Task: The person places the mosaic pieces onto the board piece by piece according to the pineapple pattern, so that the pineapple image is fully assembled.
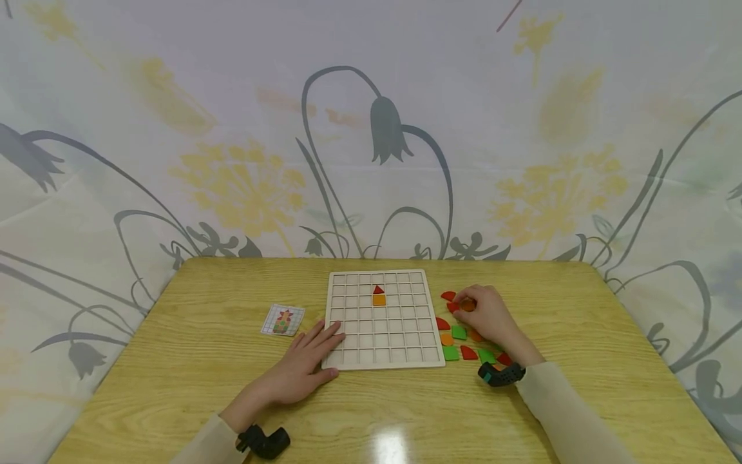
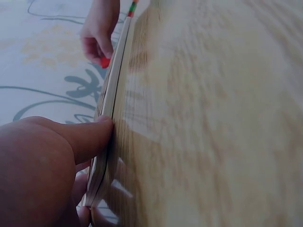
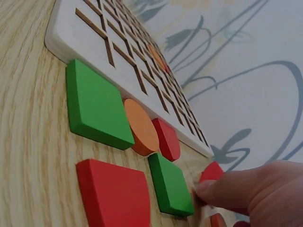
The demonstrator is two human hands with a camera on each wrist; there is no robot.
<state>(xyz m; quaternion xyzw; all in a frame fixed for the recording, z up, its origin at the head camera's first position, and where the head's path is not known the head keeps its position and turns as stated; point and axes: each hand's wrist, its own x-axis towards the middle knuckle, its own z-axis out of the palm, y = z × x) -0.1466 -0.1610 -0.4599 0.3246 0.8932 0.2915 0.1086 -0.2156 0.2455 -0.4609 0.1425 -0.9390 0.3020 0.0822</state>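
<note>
Fingers (image 3: 227,190) pinching red piece (image 3: 212,171), gridded board (image 1: 382,338)

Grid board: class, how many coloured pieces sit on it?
2: a red triangle and, just below it in the head view, an orange square. The left hand may hide more.

On the tabletop (image 1: 191,341) lies the board (image 1: 383,327): left of it the card (image 1: 283,320), right of it the loose pieces (image 1: 458,332). In the board's cells lie a square (image 1: 379,300) and — just behind it — a triangle (image 1: 378,290).
</note>
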